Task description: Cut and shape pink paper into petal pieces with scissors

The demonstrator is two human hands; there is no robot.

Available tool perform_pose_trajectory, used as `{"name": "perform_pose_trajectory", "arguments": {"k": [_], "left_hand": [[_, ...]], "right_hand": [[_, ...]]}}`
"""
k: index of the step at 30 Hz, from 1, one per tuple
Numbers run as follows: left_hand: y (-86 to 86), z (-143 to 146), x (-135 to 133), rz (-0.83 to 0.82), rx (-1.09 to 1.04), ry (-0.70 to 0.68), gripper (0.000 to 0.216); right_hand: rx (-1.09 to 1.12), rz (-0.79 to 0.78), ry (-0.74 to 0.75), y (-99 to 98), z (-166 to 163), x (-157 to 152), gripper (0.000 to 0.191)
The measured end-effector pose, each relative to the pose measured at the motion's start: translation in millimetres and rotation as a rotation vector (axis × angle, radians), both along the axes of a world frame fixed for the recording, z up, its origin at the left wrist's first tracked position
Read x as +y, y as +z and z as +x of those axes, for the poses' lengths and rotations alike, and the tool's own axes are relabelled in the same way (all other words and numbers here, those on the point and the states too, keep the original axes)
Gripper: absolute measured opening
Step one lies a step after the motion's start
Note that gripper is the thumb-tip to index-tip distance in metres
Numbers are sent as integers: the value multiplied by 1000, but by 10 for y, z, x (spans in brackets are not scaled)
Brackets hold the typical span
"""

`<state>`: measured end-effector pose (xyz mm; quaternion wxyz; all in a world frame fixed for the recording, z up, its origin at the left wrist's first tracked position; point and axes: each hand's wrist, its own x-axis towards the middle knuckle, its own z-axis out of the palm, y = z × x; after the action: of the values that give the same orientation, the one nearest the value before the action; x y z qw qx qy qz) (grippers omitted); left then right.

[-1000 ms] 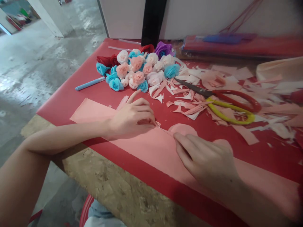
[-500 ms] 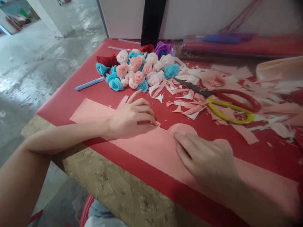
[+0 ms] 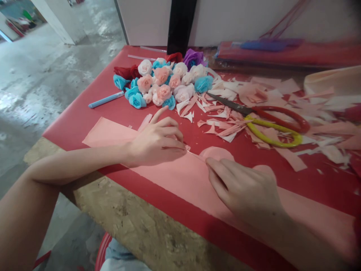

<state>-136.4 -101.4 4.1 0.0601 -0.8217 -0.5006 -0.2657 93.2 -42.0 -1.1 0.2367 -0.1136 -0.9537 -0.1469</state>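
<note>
Pink paper strip (image 3: pixel 175 177): lay flat along the near edge of the red bench (image 3: pixel 84 116). Left hand (image 3: pixel 156 143): fingertips pinched together on the strip's upper edge. Right hand (image 3: pixel 248 192): fingers pressed down on the strip, thumb at the same edge. Beyond: paper roses (image 3: pixel 163 84), scissors (image 3: pixel 265 122), paper scraps (image 3: pixel 222 128), blue pen (image 3: pixel 105 100).

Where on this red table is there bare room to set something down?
Bare red surface lies left of the blue pen, toward the table's left edge, and between the right hand and the scissors. Crowded: paper flowers at the back, scraps around the scissors. The left hand and right hand cover the pink paper strip.
</note>
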Motion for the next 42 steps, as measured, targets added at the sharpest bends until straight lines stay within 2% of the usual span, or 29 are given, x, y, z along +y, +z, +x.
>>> {"name": "perform_pose_trajectory", "arguments": {"k": [10, 17, 23, 28, 42], "left_hand": [[13, 8, -20, -4, 7, 18, 15], [-1, 3, -6, -35, -7, 6, 15], [4, 3, -6, 2, -25, 14, 13], [-4, -4, -4, -37, -23, 25, 12], [-9, 5, -3, 13, -24, 8, 11]], "right_hand": [[80, -28, -38, -31, -23, -2, 23], [58, -23, -33, -31, -25, 4, 25], [-12, 2, -3, -15, -2, 2, 30], [-10, -27, -2, -2, 8, -5, 27], [-37, -6, 15, 13, 5, 8, 31]]}}
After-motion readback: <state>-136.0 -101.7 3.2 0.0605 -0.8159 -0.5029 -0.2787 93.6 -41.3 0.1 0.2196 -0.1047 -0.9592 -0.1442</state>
